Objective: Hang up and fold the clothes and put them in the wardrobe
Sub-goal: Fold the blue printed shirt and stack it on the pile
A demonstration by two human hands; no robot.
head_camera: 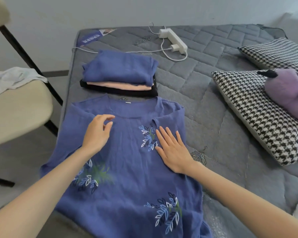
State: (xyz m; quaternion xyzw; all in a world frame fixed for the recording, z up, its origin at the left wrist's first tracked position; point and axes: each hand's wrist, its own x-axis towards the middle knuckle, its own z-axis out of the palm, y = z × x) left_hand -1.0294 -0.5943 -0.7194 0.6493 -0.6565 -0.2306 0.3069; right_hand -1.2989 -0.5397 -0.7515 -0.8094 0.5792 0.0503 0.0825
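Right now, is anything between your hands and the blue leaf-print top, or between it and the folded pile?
Nothing visible. The right hand lies flat on the blue top, the left hand is at its neckline. The folded pile sits just beyond the collar with only bare mattress between. The wardrobe is not in view.

Our bare hands and forearms
We see the left hand (97, 133) and right hand (172, 152), slim fingers (163, 134), both forearms (239, 191) uncovered to the frame's edge.
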